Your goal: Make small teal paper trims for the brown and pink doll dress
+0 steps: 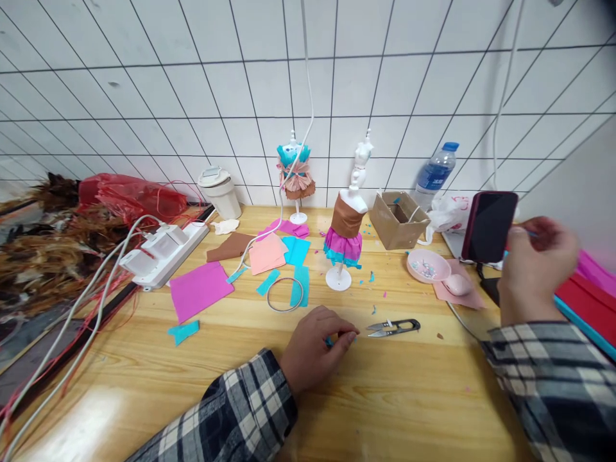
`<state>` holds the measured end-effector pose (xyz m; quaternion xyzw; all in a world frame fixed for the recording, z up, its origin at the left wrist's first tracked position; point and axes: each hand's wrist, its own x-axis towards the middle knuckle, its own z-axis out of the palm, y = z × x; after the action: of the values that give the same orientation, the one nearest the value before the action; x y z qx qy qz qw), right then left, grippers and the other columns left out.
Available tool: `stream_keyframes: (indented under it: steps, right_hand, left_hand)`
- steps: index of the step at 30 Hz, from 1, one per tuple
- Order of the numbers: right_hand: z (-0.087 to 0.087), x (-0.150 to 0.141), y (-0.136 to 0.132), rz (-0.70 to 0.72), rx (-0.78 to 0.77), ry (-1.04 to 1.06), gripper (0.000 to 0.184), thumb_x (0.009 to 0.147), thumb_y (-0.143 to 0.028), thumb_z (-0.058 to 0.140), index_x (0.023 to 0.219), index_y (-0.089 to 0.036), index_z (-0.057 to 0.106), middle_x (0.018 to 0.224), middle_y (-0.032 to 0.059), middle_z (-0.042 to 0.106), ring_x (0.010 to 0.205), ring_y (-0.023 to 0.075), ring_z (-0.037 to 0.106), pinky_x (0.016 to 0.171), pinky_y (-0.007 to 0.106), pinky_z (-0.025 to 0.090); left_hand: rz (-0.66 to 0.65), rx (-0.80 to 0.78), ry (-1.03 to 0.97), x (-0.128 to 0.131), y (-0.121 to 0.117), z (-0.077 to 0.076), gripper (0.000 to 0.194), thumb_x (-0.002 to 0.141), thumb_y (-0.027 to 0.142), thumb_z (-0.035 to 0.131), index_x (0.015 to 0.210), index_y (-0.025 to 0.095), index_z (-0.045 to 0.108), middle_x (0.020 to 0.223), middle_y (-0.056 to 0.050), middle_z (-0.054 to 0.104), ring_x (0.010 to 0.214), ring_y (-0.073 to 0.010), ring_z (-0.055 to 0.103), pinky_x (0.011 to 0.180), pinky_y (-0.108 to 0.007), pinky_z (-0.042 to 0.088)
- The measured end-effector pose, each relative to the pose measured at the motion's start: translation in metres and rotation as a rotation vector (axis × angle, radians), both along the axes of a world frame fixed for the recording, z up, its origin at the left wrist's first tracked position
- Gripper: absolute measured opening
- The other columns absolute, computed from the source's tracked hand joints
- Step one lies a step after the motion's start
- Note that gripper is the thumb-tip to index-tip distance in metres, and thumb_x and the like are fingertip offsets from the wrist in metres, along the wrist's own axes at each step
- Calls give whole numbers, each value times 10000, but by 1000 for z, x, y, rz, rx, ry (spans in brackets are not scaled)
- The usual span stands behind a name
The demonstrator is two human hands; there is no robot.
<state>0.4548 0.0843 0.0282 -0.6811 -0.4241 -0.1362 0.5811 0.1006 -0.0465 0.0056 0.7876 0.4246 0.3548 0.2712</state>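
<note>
My left hand (pixel 318 346) rests low over the table with its fingers pinched together. A bit of blue cloth (pixel 330 341) peeks out between them, most of it hidden. Just right of those fingertips lie thread snips (pixel 394 328). My right hand (pixel 536 266) is raised at the right, beside the phone (pixel 489 228); its fingers are closed, and what they hold is hidden and blurred. Beyond my left hand stands a small dress form (pixel 347 218) in a brown top and a purple skirt with blue trim. A metal ring (pixel 285 295) lies to its left.
Purple (pixel 202 290), brown, peach and blue cloth pieces lie left of centre. Behind are a second dressed form (pixel 295 173), a cardboard box (pixel 399 221) and a bottle (pixel 436 170). A pink dish (pixel 427 266) holds beads. Power strip (pixel 163 253) and cables run along the left.
</note>
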Motion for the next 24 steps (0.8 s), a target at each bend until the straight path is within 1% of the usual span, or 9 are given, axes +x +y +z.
stream_keyframes:
  steps: [1,2,4,5,7,8,14,19,24]
  right_hand:
    - [6,-24,-22,104,85,73,424,882,-320,523,1196,-37,562,1016,226,640,817,219,631,633,338,440]
    - [11,-51,-44,218,84,104,343,892,-314,513,1120,-81,620,943,176,658,751,195,625,613,322,443]
    - [16,-103,-87,526,-64,139,218,861,-311,582,978,-154,678,855,99,667,718,177,616,624,303,472]
    - [15,-125,-104,700,-195,110,177,849,-307,603,938,-183,693,833,72,671,730,173,615,639,294,484]
    - [11,-157,-125,940,-356,83,210,868,-286,572,1033,-226,686,865,48,672,734,158,609,640,281,495]
    - [7,-166,-129,1015,-400,81,244,868,-284,570,1085,-240,672,882,40,671,731,151,604,650,280,499]
    - [-10,-172,-125,1107,-532,187,162,834,-279,605,944,-234,715,921,41,693,815,164,606,680,284,485]
    - [-8,-175,-127,1115,-603,312,98,791,-280,642,815,-214,711,729,8,654,631,128,525,564,253,413]
    - [-8,-173,-127,1153,-678,347,97,783,-289,640,795,-199,674,658,-16,581,584,118,453,531,248,360]
  left_hand:
    - [6,1,-7,0,0,-1,138,873,216,559,863,202,696,776,-29,700,768,-158,599,727,-300,429]
    - [14,4,-20,0,1,-1,141,875,211,556,868,204,697,777,-29,700,772,-158,599,725,-297,431]
    - [45,20,-48,-1,2,-2,144,877,209,555,885,209,700,772,-29,696,773,-159,596,714,-293,434]
    - [66,33,-61,-2,4,-3,145,877,208,557,891,210,701,771,-31,694,772,-160,594,708,-291,435]
    - [94,69,-75,-3,6,-3,144,875,201,562,901,210,703,773,-31,693,765,-158,590,697,-288,433]
    - [96,88,-75,-3,7,-2,142,874,196,565,904,210,703,771,-29,693,759,-155,587,694,-287,432]
    - [31,167,-48,-3,5,-1,142,864,163,574,930,212,689,746,-19,664,734,-144,574,676,-281,433]
    - [16,207,-52,-3,5,0,118,854,168,589,892,199,696,765,-35,643,729,-143,577,659,-278,452]
    - [-2,234,-2,-3,3,3,136,852,178,581,896,210,706,776,-40,644,729,-148,582,649,-280,459]
